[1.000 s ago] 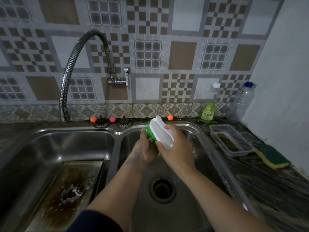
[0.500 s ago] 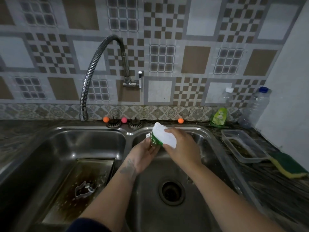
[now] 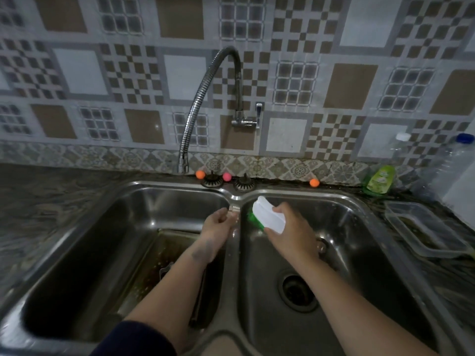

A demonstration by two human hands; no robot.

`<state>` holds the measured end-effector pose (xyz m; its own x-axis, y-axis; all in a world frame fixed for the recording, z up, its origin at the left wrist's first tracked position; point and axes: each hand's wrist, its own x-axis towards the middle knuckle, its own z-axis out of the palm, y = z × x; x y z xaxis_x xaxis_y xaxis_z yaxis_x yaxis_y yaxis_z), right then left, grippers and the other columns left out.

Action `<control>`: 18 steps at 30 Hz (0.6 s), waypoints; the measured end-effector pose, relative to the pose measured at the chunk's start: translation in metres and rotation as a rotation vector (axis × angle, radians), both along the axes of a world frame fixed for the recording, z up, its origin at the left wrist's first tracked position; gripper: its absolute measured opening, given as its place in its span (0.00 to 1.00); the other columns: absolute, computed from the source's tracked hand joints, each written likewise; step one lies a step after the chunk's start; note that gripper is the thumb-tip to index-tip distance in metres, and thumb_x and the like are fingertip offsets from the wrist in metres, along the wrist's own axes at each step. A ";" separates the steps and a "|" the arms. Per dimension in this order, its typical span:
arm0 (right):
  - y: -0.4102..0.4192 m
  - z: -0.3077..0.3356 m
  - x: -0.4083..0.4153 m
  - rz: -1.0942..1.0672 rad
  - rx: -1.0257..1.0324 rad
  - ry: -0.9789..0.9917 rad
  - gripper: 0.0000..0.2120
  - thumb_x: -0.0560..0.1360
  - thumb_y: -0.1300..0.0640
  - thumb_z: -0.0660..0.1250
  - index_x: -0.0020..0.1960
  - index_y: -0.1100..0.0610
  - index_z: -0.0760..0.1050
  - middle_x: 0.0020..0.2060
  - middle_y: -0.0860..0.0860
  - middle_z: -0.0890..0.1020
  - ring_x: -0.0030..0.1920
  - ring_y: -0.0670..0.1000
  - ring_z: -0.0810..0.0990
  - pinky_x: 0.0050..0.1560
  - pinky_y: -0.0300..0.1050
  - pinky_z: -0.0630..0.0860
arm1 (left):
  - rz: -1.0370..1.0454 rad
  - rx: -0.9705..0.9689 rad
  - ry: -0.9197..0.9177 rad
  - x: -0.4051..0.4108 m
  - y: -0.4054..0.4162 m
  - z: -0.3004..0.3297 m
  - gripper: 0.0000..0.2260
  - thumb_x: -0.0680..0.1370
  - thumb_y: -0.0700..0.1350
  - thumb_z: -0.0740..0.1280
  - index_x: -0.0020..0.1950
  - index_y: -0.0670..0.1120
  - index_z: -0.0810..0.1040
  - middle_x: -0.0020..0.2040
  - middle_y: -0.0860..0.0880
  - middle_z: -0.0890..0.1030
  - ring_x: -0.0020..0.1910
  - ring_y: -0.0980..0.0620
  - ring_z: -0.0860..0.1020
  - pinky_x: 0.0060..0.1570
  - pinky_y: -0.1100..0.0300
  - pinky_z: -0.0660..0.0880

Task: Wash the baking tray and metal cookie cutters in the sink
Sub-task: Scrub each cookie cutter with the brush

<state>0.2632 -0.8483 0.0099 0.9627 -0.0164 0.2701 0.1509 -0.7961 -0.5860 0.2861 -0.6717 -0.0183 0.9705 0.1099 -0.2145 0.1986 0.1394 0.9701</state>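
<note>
From the head camera I look down on a double stainless-steel sink (image 3: pixel 359 201). My left hand (image 3: pixel 218 226) sits over the divider between the basins, fingers curled round a small pale metal piece (image 3: pixel 234 210). It is too small and blurred to name; I judge it a metal cookie cutter. My right hand (image 3: pixel 290 229) is over the right basin, fingers wrapped round a white plastic-handled scrub brush with green bristles (image 3: pixel 268 217), the bristles facing the left hand and just beside it, not touching as far as I can tell.

The dark, brown-stained rectangular metal baking tray (image 3: pixel 164 255) lies flat on the floor of the left basin, partly hidden by my left forearm. Something pale shows on it at the arm's edge, but I cannot tell what it is.

As I judge it, the small piece is light, thin-walled and stiff but easy to bend, with sharp edges, and slick when wet, so I would pinch it by the outer wall rather than squeeze across it. The tray should be stiff and heavier, greasy where stained; I would take it by a long rim, away from the residue.

The chrome flexible-neck tap (image 3: pixel 205 98) points towards the left basin; I see no water running.
</note>
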 end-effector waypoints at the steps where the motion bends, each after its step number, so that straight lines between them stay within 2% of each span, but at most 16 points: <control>1: 0.007 -0.007 -0.004 0.010 -0.007 0.024 0.20 0.69 0.53 0.73 0.59 0.49 0.70 0.58 0.49 0.77 0.56 0.55 0.77 0.45 0.45 0.71 | 0.033 0.140 -0.005 -0.004 0.009 -0.002 0.21 0.78 0.48 0.68 0.68 0.40 0.73 0.57 0.46 0.82 0.55 0.50 0.80 0.60 0.57 0.75; 3: 0.021 -0.018 -0.009 0.021 -0.003 0.069 0.20 0.69 0.52 0.72 0.58 0.49 0.70 0.56 0.49 0.77 0.55 0.54 0.76 0.42 0.44 0.69 | 0.110 0.379 -0.019 -0.013 0.028 -0.007 0.21 0.76 0.46 0.70 0.67 0.42 0.73 0.53 0.50 0.80 0.51 0.54 0.79 0.50 0.69 0.72; 5: 0.035 -0.022 -0.012 0.034 0.014 0.071 0.21 0.69 0.52 0.72 0.59 0.49 0.70 0.56 0.49 0.77 0.54 0.53 0.76 0.42 0.42 0.66 | 0.117 0.556 -0.039 -0.021 0.048 -0.017 0.19 0.75 0.43 0.71 0.65 0.43 0.74 0.52 0.50 0.79 0.46 0.57 0.76 0.42 0.73 0.70; 8: 0.055 -0.026 -0.015 0.087 0.005 0.048 0.25 0.71 0.53 0.71 0.66 0.47 0.69 0.59 0.50 0.78 0.56 0.53 0.76 0.45 0.42 0.68 | 0.052 0.778 0.015 -0.029 0.079 -0.040 0.19 0.75 0.43 0.71 0.66 0.44 0.74 0.58 0.47 0.80 0.49 0.54 0.78 0.48 0.63 0.74; 11: 0.066 -0.030 -0.018 0.118 -0.022 0.068 0.30 0.72 0.53 0.70 0.73 0.45 0.65 0.62 0.50 0.77 0.60 0.54 0.75 0.53 0.43 0.70 | 0.008 0.888 0.095 -0.030 0.098 -0.061 0.19 0.74 0.47 0.72 0.64 0.47 0.75 0.59 0.45 0.80 0.55 0.47 0.79 0.55 0.54 0.77; 14: 0.069 -0.038 -0.019 0.124 -0.023 0.098 0.29 0.74 0.53 0.69 0.73 0.46 0.65 0.65 0.49 0.76 0.62 0.52 0.74 0.58 0.44 0.71 | -0.065 0.960 0.143 -0.026 0.103 -0.074 0.22 0.72 0.47 0.74 0.64 0.49 0.74 0.59 0.47 0.79 0.57 0.47 0.78 0.55 0.52 0.77; 18: 0.069 -0.044 -0.020 0.114 -0.062 0.102 0.29 0.74 0.51 0.68 0.73 0.45 0.63 0.63 0.49 0.75 0.61 0.52 0.73 0.56 0.46 0.73 | -0.131 1.062 0.150 -0.015 0.100 -0.084 0.24 0.74 0.50 0.71 0.68 0.50 0.70 0.63 0.49 0.77 0.59 0.47 0.77 0.56 0.51 0.75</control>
